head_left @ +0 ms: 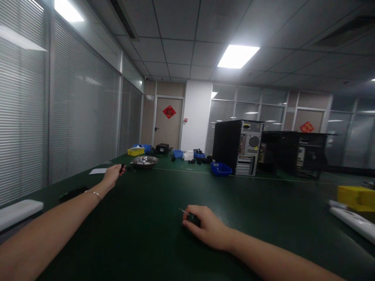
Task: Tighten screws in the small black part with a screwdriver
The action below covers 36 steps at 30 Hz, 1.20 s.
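Observation:
My right hand (209, 230) rests low over the green tabletop, closed around the dark handle of a small screwdriver (194, 219). Its thin metal shaft points up and to the left. Farther off, my left hand (111, 176) reaches out on a stretched arm with a bracelet (94, 193) at the wrist. Between its fingers is a small black object (122, 168), too small to identify. A round metal bowl (144, 162) stands just right of that hand, apart from it. Beside the left hand lies a white sheet of paper (98, 171).
A black computer case (228, 144) stands back right, with a blue bin (221, 169) before it. Another dark case (301, 154) is farther right. Small bins and black parts line the table's back. Yellow bins (356, 198) and a white long object (353, 222) lie at right.

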Available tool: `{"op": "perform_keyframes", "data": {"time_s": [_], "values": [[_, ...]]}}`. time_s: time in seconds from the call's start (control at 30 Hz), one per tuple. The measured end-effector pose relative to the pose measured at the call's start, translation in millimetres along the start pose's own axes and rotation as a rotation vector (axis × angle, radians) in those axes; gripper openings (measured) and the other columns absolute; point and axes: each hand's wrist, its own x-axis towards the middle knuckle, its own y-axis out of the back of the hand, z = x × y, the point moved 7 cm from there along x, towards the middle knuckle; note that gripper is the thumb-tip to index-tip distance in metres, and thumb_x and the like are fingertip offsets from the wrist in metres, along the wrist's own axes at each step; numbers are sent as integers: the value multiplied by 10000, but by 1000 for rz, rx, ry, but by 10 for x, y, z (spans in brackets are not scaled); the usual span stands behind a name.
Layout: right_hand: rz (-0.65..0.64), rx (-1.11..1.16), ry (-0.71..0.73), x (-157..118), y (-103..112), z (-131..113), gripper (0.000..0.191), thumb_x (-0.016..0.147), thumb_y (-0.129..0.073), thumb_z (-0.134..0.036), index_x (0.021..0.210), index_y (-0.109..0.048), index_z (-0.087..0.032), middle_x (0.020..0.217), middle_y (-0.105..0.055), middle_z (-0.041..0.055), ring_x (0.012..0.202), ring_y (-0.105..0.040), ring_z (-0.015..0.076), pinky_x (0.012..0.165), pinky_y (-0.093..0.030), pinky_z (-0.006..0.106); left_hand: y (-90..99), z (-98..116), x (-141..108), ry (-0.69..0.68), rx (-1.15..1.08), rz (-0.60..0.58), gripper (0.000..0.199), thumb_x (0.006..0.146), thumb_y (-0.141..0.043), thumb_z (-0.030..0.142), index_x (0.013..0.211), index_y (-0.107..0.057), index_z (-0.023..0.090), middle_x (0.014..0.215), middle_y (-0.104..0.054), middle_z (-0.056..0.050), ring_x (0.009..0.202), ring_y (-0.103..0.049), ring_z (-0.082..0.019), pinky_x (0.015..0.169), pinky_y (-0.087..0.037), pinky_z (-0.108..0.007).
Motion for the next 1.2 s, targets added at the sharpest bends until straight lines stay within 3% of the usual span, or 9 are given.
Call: {"op": "perform_keyframes", "data": {"time_s": [0.13,0.3,0.5,0.57,0.67,0.8,0.9,1.03,1.2], "values": [[5,14,4,-4,5,-4,159,851,-484,-305,947,-566,-207,882,-596,3,764,-540,128,661,-407,226,-185,-21,-95,36,-33,-112,261,761,-464,313,760,-585,81,560,-522,-7,491,-458,-110,488,-357,-224],[0,20,-6,-1,8,-1,164,849,-485,-305,949,-570,-207,875,-602,6,755,-540,128,659,-407,228,-647,41,-430,45,-34,-335,347,721,-538,423,807,-585,90,520,-459,24,457,-413,-100,452,-294,-213],[34,70,-60,22,23,59,169,850,-484,-313,944,-567,-200,863,-605,3,752,-539,127,668,-404,233,-1390,273,-1403,-45,80,-875,404,721,-577,465,966,-477,160,580,-440,57,488,-405,-84,474,-280,-208],[75,109,-86,30,30,116,170,848,-491,-311,961,-552,-200,862,-604,2,758,-541,129,672,-404,235,-1545,353,-1772,-52,88,-1050,353,754,-551,448,960,-459,177,594,-446,56,515,-431,-87,489,-301,-208],[144,184,-115,35,45,202,241,847,-494,-293,1073,-483,-211,880,-601,3,758,-544,131,668,-408,239,-1646,471,-2196,-72,105,-1221,298,778,-535,409,953,-477,175,704,-524,15,589,-482,-98,540,-366,-226],[196,209,-125,29,88,241,403,857,-478,-271,1237,-354,-226,912,-584,9,723,-534,122,661,-416,245,-1633,596,-2384,-198,155,-1223,296,736,-598,360,950,-557,160,831,-577,-26,695,-526,-131,611,-411,-247],[196,181,-82,24,131,207,337,873,-450,-272,1205,-426,-223,982,-573,29,809,-541,139,696,-429,255,-1605,632,-2349,-307,181,-1158,285,712,-627,338,937,-616,164,916,-605,-43,824,-552,-176,726,-431,-285],[203,101,-41,3,167,180,317,847,-497,-258,1163,-515,-240,1056,-570,41,937,-530,177,801,-423,301,-1598,596,-2307,-329,165,-1134,297,716,-629,330,965,-644,169,948,-638,-54,872,-574,-201,785,-434,-312],[204,51,-48,-18,173,148,319,848,-494,-268,1162,-542,-243,1002,-587,47,880,-548,173,766,-434,294,-1591,590,-2357,-320,104,-1146,292,703,-649,302,957,-659,159,950,-652,-63,900,-586,-206,828,-431,-322]]}}
